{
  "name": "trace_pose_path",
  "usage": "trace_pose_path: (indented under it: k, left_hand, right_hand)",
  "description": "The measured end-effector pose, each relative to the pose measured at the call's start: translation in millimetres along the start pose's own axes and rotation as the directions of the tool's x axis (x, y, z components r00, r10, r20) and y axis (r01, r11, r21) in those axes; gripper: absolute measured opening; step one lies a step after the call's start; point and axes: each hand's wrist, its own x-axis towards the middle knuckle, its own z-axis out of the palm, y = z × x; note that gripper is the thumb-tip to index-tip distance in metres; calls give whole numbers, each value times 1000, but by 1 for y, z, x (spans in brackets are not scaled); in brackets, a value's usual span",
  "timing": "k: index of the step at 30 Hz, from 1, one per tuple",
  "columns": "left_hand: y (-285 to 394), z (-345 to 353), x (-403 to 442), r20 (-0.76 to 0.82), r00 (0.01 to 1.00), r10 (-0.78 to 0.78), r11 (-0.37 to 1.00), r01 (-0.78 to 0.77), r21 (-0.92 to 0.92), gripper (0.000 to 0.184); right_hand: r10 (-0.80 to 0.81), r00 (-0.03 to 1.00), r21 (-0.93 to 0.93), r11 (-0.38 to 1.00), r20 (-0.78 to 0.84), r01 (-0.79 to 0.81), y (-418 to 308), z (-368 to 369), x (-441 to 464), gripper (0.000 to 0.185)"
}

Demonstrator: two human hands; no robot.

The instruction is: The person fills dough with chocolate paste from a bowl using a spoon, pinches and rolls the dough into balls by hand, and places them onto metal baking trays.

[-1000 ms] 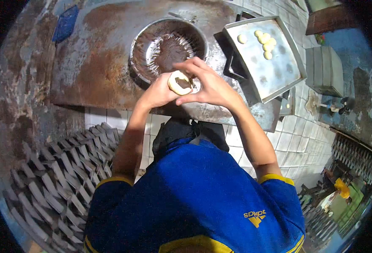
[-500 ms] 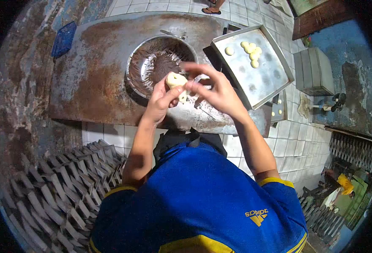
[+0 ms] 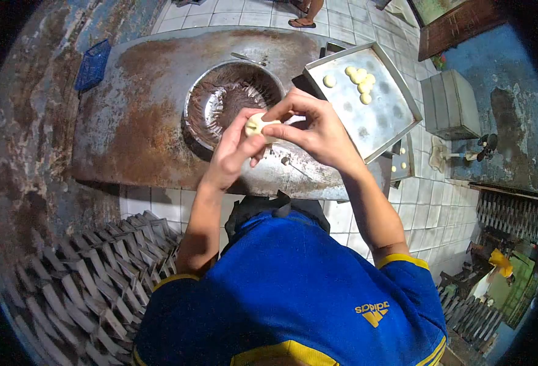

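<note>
A pale piece of dough [image 3: 256, 125], creased on top, is held up between both hands over the near rim of the bowl. My left hand [image 3: 231, 149] cups it from the left, with the thumb against its side. On the right, my right hand [image 3: 311, 128] pinches its edge between thumb and fingers. Behind them stands a large metal bowl [image 3: 203, 97], its inside smeared with a dark brown paste [image 3: 235, 104]. A thin tool with a dark-coated tip [image 3: 286, 161] lies on the table just below my right hand.
Several round dough balls [image 3: 358, 75] sit in a metal tray [image 3: 391, 100] at the table's right. A flat utensil [image 3: 247, 58] lies behind the bowl on the worn table [image 3: 134, 122]. A blue basket [image 3: 93, 66] is at the left end. Another person's foot [image 3: 302, 23] shows beyond.
My right hand has closed in on the dough and now pinches its edge. The dough has turned in my left hand, showing a creased top. The view has shifted slightly.
</note>
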Motion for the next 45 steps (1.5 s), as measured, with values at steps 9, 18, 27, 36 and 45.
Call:
trace_pose_path:
  k: [9, 18, 27, 36, 45]
  left_hand:
    - [-7, 21, 12, -215, 964, -157, 981, 127, -145, 26]
    - [29, 71, 45, -253, 967, -37, 998, 23, -59, 39]
    - [28, 172, 109, 60, 936, 346, 927, -351, 132, 25]
    - [0, 253, 150, 148, 848, 510, 852, -521, 51, 58]
    - [-120, 222, 175, -146, 964, 224, 815, -103, 570, 56]
  right_hand:
    - [-268, 963, -338, 905, 17, 258, -12, -7, 0, 67]
    - [312, 932, 646, 753, -185, -125, 19, -26, -15, 30]
    - [149, 814, 595, 756, -561, 272, 33, -55, -49, 58]
    - [-19, 929, 621, 738, -370, 263, 24, -162, -95, 58]
    - [303, 941, 110, 951, -150, -289, 91, -244, -145, 33]
